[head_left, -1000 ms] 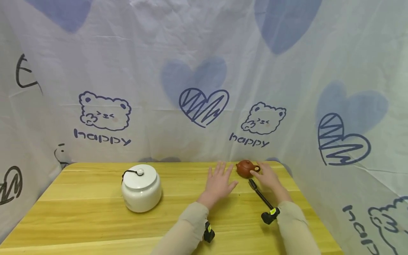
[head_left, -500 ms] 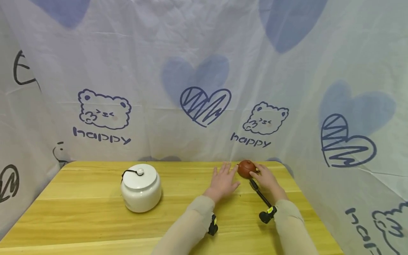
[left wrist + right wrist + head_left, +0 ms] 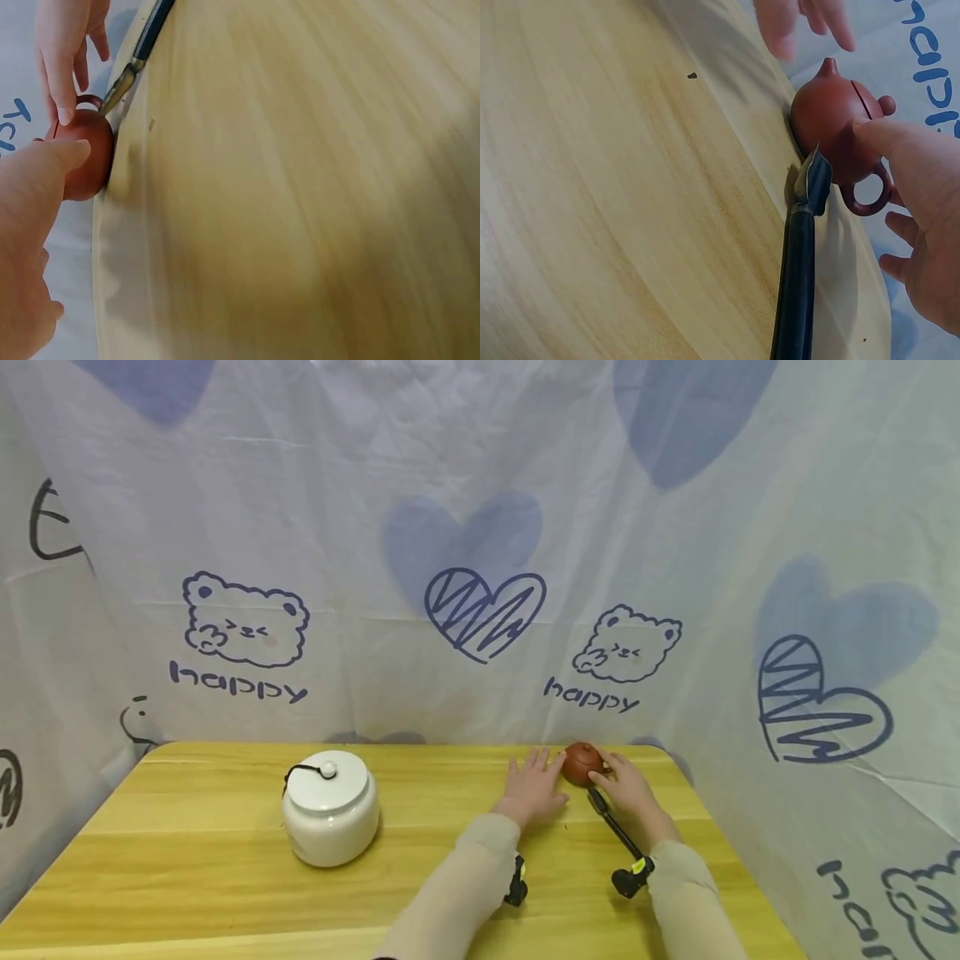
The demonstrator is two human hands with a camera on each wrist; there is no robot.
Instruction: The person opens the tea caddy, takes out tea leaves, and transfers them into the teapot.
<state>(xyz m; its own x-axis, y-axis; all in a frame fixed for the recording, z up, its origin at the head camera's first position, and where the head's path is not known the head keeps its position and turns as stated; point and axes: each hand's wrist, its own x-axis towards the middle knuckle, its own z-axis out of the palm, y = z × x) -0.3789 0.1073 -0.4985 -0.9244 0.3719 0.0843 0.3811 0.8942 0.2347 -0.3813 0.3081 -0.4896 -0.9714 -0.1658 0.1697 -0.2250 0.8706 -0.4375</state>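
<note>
A small reddish-brown clay teapot [image 3: 581, 764] with its lid on sits by the table's back edge. My right hand [image 3: 633, 789] holds it from the handle side, thumb on the near side of the body and fingers behind. In the right wrist view the spout [image 3: 829, 67] points toward my left hand and the ring handle [image 3: 868, 193] toward my right. My left hand [image 3: 531, 789] is spread beside the spout, fingers mostly straight, thumb overlapping the pot in the left wrist view. A slim black-handled tool [image 3: 795, 277] with a leaf-shaped, scoop-like tip lies close against the pot.
A white lidded jar [image 3: 330, 814] with a dark cord at its knob stands on the left of the wooden table [image 3: 187, 860]. Printed cloth [image 3: 360, 568] hangs right behind the table and along both sides.
My right hand has closed in on the teapot, whose handle has swung toward me and out of clear sight. My left hand has shifted right, nearer the spout.
</note>
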